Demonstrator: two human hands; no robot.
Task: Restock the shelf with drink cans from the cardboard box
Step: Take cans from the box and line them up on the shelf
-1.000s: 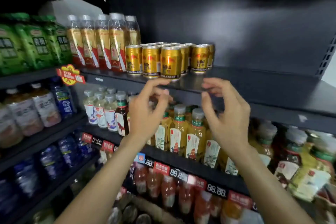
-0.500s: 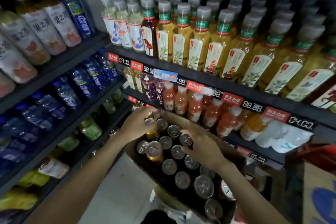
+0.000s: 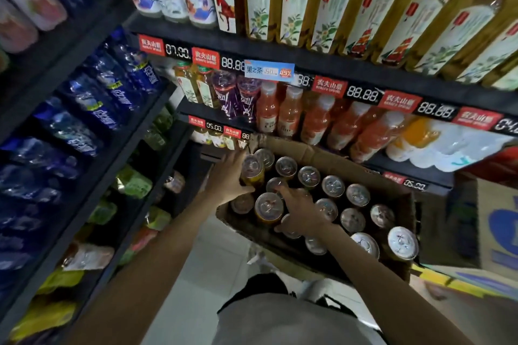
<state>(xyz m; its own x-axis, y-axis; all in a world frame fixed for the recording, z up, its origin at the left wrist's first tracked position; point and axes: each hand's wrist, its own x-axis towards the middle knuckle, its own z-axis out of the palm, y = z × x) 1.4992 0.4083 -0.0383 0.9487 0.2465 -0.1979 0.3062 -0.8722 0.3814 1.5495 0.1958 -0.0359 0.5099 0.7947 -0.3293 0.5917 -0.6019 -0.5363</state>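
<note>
Reaching down into the cardboard box point(image 3: 330, 158), both hands are working among the cans. The left hand point(image 3: 228, 180) is curling its fingers around a gold can point(image 3: 252, 172) at the far left corner of the box, and this can is standing a little higher than its neighbours. The right hand point(image 3: 301, 211) is bending its fingers over a can in the middle of the box; beside it another gold can point(image 3: 268, 209) is also rising above the rest, touching the thumb side of this hand, but I cannot tell which one the fingers are really gripping. About eighteen can tops point(image 3: 357, 194) are showing in the box, in rows, some half hidden by the hands. The box is sitting low in front of the shelves point(image 3: 316, 54), covering part of the bottom shelf. Behind it, orange bottles point(image 3: 316, 120) are standing just beside the box edge, and seven yellow tea bottles point(image 3: 294, 5) are filling the shelf above. Blue bottles point(image 3: 112, 98) are lying on the left rack.
</note>
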